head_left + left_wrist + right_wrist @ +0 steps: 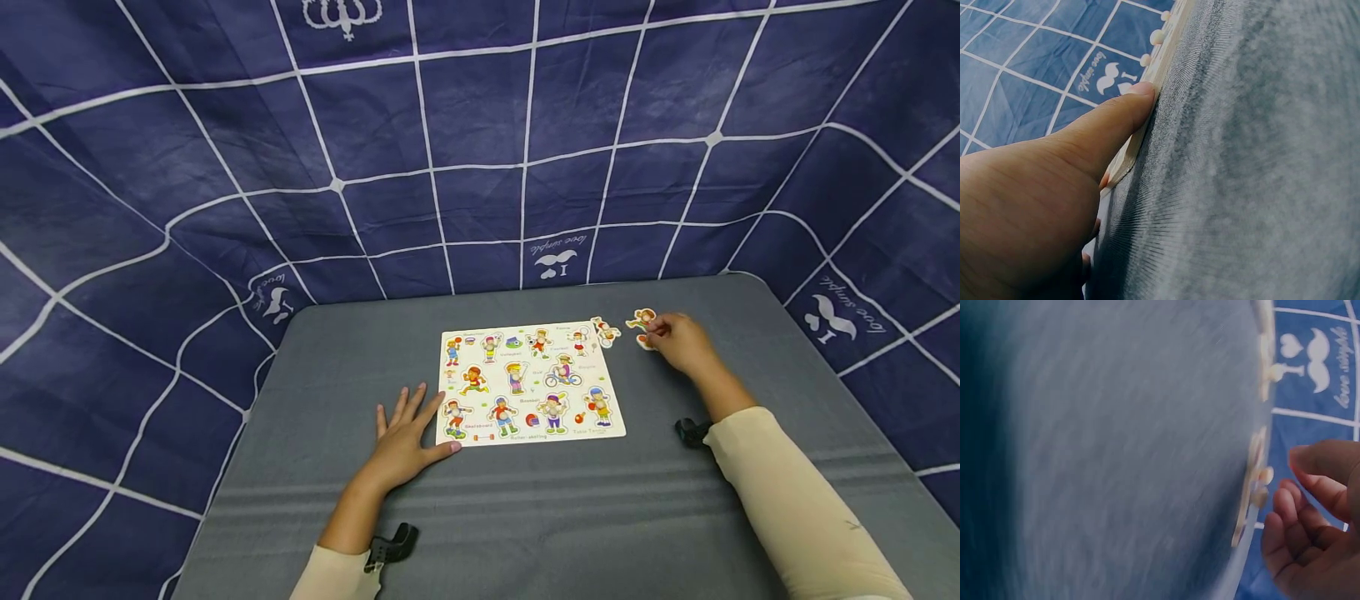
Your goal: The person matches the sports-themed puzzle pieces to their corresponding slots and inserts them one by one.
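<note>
A white wooden knob puzzle board (540, 400) lies on the grey table, filled with colourful cartoon sports figures. Fingers spread, my left hand (403, 446) rests at the board's left side; its thumb (1116, 112) touches the board's front edge in the left wrist view. To the right of the board, my right hand (684, 346) is over two loose figure pieces, a runner (642, 319) and a mostly covered piece (643, 341). Its fingers (1297, 528) are loosely bent beside the knobs in the right wrist view, with nothing visible between them.
Another loose figure piece (604, 332) lies against the board's top right corner. Dark blue cloth (480, 200) with white grid lines hangs behind the table and at both sides. The grey table surface (570, 517) extends in front of the board.
</note>
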